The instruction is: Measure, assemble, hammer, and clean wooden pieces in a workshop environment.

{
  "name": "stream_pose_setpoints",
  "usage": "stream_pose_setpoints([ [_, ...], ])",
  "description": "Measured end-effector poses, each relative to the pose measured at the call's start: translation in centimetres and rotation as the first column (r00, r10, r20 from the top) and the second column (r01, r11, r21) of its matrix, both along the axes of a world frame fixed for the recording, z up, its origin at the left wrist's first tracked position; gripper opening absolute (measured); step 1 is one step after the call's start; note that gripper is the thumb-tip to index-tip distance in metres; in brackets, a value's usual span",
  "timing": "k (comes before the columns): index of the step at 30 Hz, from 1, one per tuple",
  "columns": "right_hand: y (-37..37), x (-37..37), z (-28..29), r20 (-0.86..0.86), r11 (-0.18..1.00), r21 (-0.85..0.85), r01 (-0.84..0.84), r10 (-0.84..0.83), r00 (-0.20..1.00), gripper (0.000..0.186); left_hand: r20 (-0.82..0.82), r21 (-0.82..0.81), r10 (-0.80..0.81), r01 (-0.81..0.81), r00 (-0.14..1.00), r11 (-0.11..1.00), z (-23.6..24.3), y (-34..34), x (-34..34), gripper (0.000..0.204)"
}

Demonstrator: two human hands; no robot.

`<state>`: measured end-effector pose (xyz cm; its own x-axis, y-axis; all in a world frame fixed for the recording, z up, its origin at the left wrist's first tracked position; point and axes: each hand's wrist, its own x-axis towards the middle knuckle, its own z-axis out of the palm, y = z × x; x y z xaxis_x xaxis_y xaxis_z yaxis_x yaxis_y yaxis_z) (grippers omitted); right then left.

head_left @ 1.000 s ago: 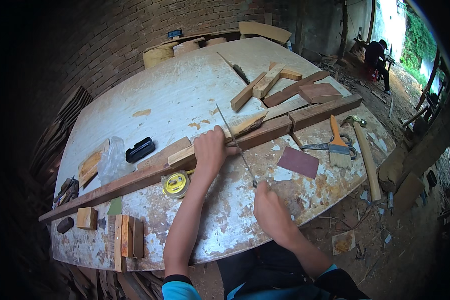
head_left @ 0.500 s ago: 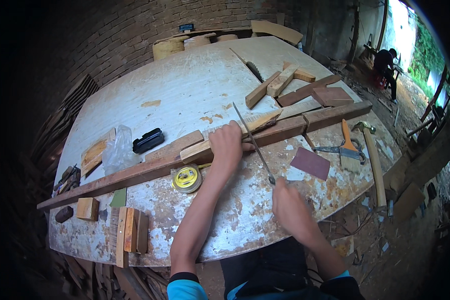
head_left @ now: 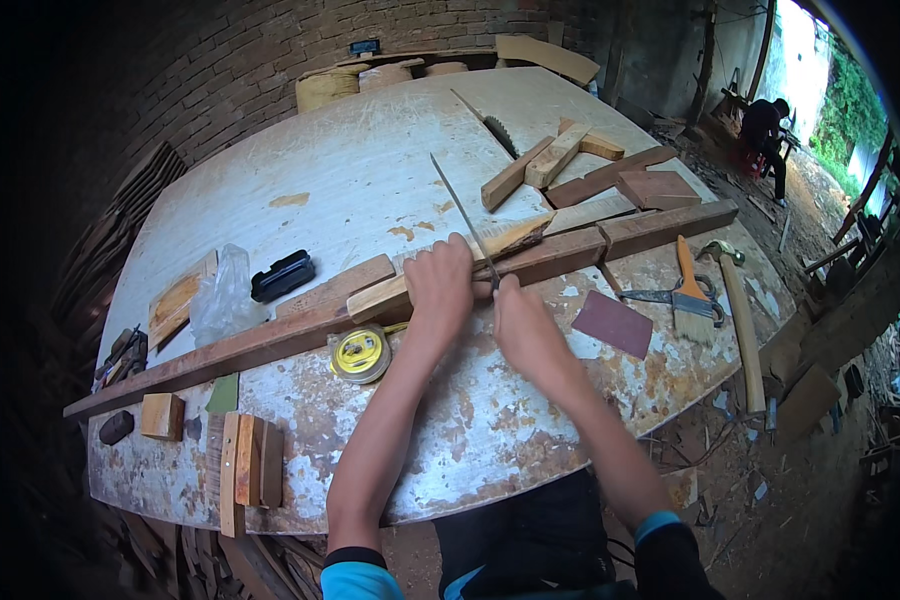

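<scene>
Beam [head_left: 220, 354], long and dark, runs slantwise across the counter [head_left: 310, 160], starting at far left. Small wooden block [head_left: 160, 416] just on its near side; plastic bag [head_left: 224, 308] and black case [head_left: 283, 276] beyond it. Yellow tape measure [head_left: 360, 356] next, near the beam.

Mid-counter: pale wooden strip [head_left: 378, 298] lies along the beam, left hand [head_left: 440, 282] over it, grip clamped on the strip. Thin long blade [head_left: 457, 202] crosses the strip just right of that hand; saw or file, cannot tell. Right hand [head_left: 522, 325] next, grip closed round the blade's handle end, close beside the left.

Progress, as judged: work on the strip under way, not finished. Strip appears in one piece, both ends showing; no parted offcut at the blade. Depth of any cut hidden. Remainder of the stroke work seems left.

Further right, unused: sandpaper [head_left: 613, 323], paintbrush [head_left: 690, 292], hammer [head_left: 740, 325].
</scene>
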<state>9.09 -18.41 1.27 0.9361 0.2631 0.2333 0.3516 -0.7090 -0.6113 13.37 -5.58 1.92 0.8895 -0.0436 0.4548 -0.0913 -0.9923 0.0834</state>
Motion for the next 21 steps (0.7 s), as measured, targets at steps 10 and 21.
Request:
stream_pose_setpoints([
  [10, 0.8, 1.3, 1.3, 0.008, 0.998, -0.057, -0.025, 0.025, 1.0, 0.02, -0.121, 0.07, 0.123, -0.116, 0.985, 0.991, 0.1, -0.6, 0.0, 0.059],
  [21, -0.8, -1.5, 0.1, -0.1, 0.998, 0.054, -0.035, 0.04, 0.994, 0.02, -0.029, -0.006, 0.017, -0.017, 0.999, 1.0, -0.5, 0.5, -0.5, 0.055],
])
